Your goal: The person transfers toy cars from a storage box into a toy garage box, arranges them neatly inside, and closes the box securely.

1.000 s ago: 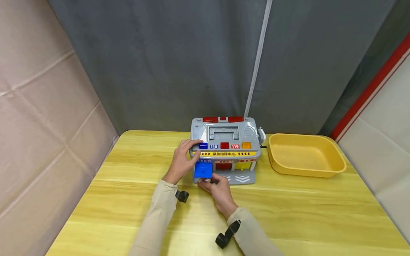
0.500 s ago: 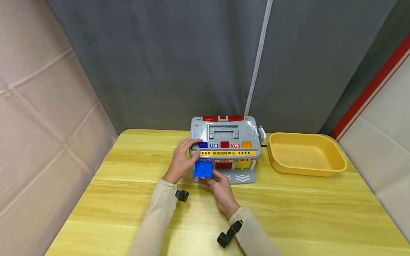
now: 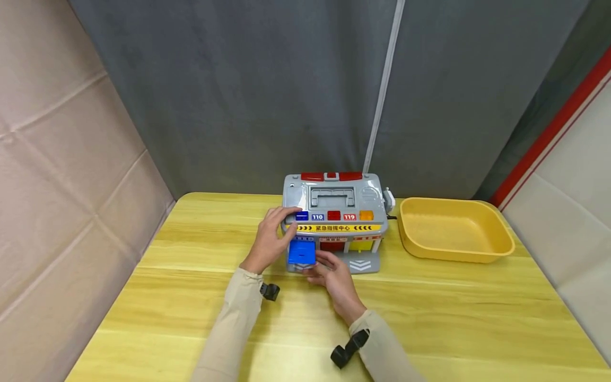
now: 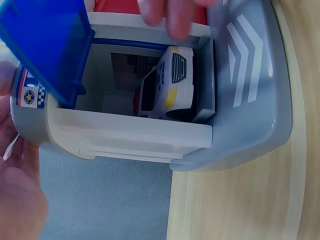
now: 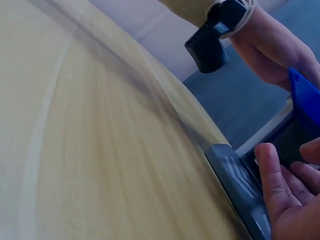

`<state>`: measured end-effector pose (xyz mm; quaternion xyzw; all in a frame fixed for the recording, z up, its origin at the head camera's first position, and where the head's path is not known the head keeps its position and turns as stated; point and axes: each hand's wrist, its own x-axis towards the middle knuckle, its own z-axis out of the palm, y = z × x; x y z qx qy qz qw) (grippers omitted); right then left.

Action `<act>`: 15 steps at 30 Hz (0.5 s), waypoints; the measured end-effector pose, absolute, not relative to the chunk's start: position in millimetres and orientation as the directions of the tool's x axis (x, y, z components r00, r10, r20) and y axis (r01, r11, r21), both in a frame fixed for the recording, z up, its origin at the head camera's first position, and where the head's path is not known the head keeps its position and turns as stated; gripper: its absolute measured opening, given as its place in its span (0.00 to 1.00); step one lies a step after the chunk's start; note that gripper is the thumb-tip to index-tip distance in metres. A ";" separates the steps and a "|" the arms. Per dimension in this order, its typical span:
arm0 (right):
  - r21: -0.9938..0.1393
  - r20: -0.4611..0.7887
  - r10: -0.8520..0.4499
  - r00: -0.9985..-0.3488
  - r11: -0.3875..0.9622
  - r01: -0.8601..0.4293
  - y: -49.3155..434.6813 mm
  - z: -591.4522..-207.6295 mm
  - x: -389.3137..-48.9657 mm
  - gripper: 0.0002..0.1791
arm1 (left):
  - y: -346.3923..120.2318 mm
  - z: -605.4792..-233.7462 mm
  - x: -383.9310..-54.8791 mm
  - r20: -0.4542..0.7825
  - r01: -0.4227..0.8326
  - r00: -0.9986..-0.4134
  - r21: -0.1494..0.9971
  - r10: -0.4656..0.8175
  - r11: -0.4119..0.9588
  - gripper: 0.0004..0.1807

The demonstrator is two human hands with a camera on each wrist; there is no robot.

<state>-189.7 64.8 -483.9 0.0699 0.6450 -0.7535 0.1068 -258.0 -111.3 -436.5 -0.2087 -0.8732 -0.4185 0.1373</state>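
Note:
A grey toy garage [image 3: 334, 185] stands at the table's back, its front ramp facing me. My left hand [image 3: 270, 241] grips its front left top edge, thumb on the front and fingers on top. The blue door [image 3: 302, 252] of the left bay is swung up. Inside that bay, in the left wrist view, a white toy car [image 4: 172, 82] with yellow marks faces outward. My right hand [image 3: 340, 285] is beside the raised door, fingers loosely bent and apart from the car. Nothing shows between its fingers [image 5: 272, 175] in the right wrist view.
A yellow plastic tub [image 3: 455, 256] stands right of the garage. The red door [image 3: 332, 246] and yellow door [image 3: 361, 246] beside the blue one are down. A grey curtain [image 3: 262, 106] hangs behind the wooden table [image 3: 429, 318].
My right hand has drawn back slightly to the right from below the blue door, leaving the car in the bay. The left hand keeps its place on the garage.

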 end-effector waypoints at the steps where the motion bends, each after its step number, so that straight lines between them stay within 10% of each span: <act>1: -0.960 -0.235 -0.064 -0.970 -0.144 0.242 66.7 -482.8 -190.0 0.20 | -111.8 -436.8 -258.2 0.415 0.482 -0.874 0.668 0.253 0.568 0.18; 15: -0.955 -0.144 0.027 -0.989 0.258 0.146 99.2 -451.7 -187.3 0.09 | -116.2 -433.9 -256.7 0.315 0.436 -0.900 0.656 0.302 0.616 0.28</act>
